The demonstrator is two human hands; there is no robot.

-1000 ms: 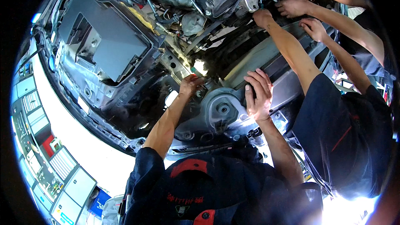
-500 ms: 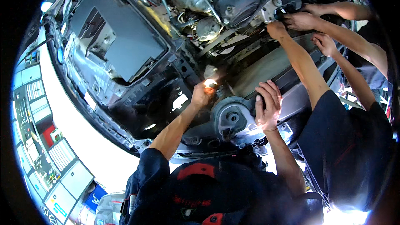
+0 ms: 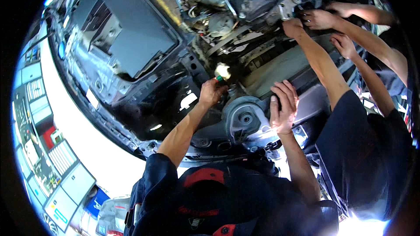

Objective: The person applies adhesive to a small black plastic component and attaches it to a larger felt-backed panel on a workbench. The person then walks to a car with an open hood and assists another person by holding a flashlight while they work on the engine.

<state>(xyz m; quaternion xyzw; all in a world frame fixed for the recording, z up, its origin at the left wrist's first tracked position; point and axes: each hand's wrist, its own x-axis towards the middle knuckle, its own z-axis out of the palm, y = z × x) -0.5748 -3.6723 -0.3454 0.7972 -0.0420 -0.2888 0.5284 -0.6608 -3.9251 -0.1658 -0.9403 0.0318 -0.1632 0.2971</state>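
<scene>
My left hand [image 3: 211,92] is closed around what looks like a small flashlight [image 3: 219,78]. Only its green end shows past my fingers. A bright patch [image 3: 222,70] glows just beyond it, among dark car parts. My right hand [image 3: 284,108] holds nothing. Its fingers point upward, loosely apart, against the edge of a long grey panel [image 3: 280,65]. Between my two hands sits a round grey housing [image 3: 246,119] with a hub in its middle.
At the right, co-workers' bare arms reach in. One hand [image 3: 292,28] and another hand [image 3: 318,19] work at a silvery bracket [image 3: 288,8]. A further hand [image 3: 343,46] rests nearby. A large grey cover [image 3: 140,39] lies at upper left; cabinets [image 3: 76,188] line the far left.
My left hand has moved slightly upward. The glare that lit its fingers orange has gone, and the flashlight's green end now shows. My right hand stays almost in place.
</scene>
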